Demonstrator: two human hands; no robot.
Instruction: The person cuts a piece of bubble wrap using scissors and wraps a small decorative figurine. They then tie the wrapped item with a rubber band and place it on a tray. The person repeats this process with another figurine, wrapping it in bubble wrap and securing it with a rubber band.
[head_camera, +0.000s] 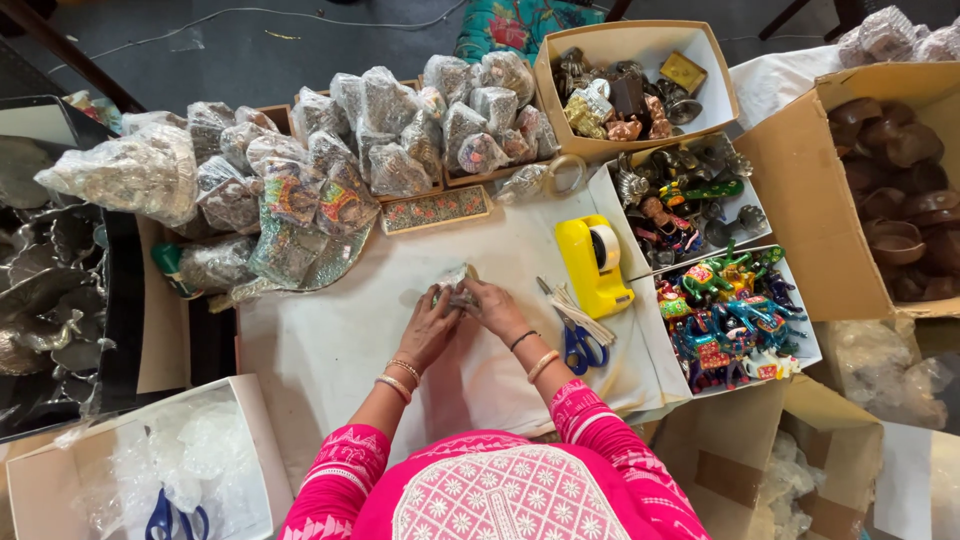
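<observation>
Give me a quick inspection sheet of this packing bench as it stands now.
Surface: white-covered table, creased.
Job's things: small wrapped item held by left hand and right hand.
Clutter: yellow tape dispenser, blue-handled scissors, wrapped bundles, box of painted figurines, box of metal figures.
Grippers: both hands closed on the item.
Cables: thin cable on the floor.
Surroundings: carton of brown bowls, dark floor.

A handicraft packing workshop: boxes of painted figurines (735, 310), bubble-wrapped bundles (400, 130), tape dispenser (593, 262), scissors (580, 345).
</observation>
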